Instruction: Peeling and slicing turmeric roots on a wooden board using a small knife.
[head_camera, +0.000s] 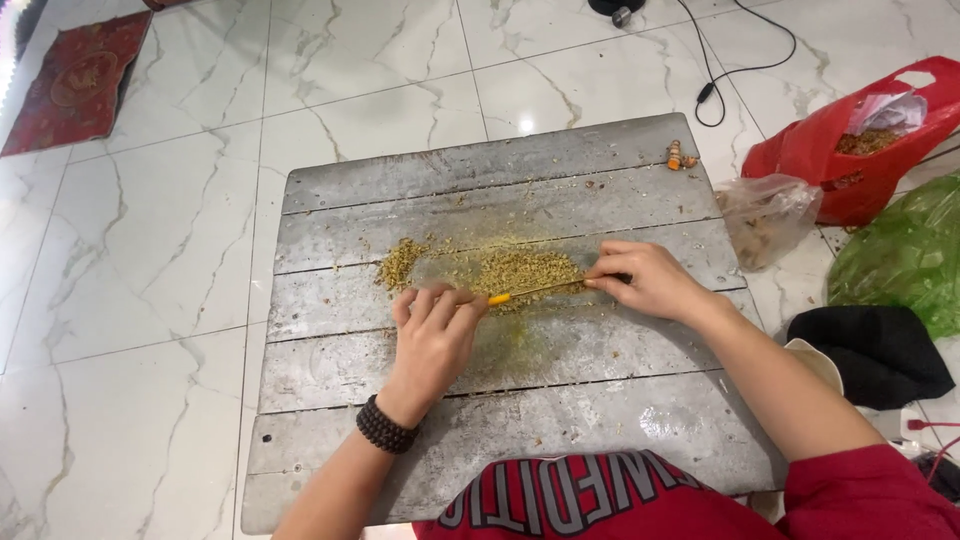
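A grey wooden board (600, 410) lies on the floor in front of me. On its middle sits a heap of yellowish-brown crumbly powder (520, 268), with a smaller patch (400, 262) to the left. A thin stick with a yellow end (535, 291) lies across the powder. My left hand (435, 335), with a dark bead bracelet at the wrist, presses fingers down on the stick's yellow end. My right hand (645, 280) pinches the stick's other end against the board.
A clear plastic bag (765, 215), a red bag (850, 150) with brown material and a green bag (905, 255) lie right of the board. A black cloth (880, 350) lies nearby. Small orange pieces (680, 156) sit at the board's far edge. A black cable (730, 70) crosses the marble floor.
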